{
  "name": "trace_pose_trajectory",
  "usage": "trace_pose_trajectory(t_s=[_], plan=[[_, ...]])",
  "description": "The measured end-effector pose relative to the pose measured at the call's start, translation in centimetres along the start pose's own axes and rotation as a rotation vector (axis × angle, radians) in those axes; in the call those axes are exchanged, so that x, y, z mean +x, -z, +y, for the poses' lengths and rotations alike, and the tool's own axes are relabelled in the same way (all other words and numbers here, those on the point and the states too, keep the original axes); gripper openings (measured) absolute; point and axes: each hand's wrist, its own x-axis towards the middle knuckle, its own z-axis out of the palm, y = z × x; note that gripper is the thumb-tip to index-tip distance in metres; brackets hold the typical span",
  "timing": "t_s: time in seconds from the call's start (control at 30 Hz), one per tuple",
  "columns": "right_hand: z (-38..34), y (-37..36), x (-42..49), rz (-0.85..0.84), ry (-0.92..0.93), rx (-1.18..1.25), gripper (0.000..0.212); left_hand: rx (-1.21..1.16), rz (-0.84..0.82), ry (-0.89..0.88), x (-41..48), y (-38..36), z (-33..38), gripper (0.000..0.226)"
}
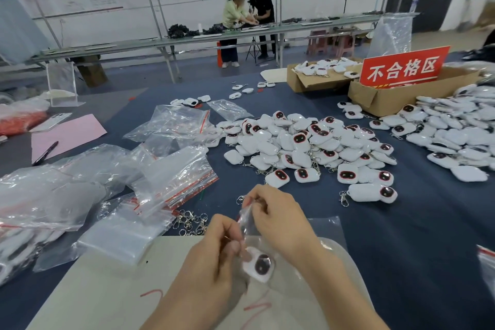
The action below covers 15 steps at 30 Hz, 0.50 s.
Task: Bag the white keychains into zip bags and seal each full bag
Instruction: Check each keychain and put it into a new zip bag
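Observation:
A small clear zip bag (247, 222) with one white keychain (259, 265) inside hangs between my hands near the table's front edge. My left hand (214, 252) pinches the bag's side just above the keychain. My right hand (278, 214) pinches the bag's top edge. A big heap of loose white keychains (308, 147) with dark red-rimmed faces lies in the middle of the blue table, just beyond my hands. A stack of empty zip bags (174, 177) with red seal lines lies to the left.
A second heap of keychains (455, 131) spreads at the right. Cardboard boxes (380, 99) with a red sign (401, 67) stand behind it. Loose metal clasps (191, 222) lie left of my hands. A pink sheet (69, 134) and pen (45, 153) sit far left. Two people stand at a distant bench.

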Motion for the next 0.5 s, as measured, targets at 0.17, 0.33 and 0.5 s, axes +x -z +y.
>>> trace_pose_trajectory(t_s=[0.17, 0.33, 0.5], plan=[[0.3, -0.3, 0.0, -0.095, 0.037, 0.1, 0.033, -0.138, -0.185, 0.059, 0.1, 0.1, 0.9, 0.027], [1.4, -0.2, 0.6, -0.094, 0.01, 0.39, 0.056, -0.059, -0.096, -0.008, 1.3, 1.3, 1.2, 0.021], [2.1, 0.7, 2.1, 0.038, -0.238, 0.947, 0.049, 0.227, 0.191, -0.06, 6.7, 2.7, 0.2, 0.02]])
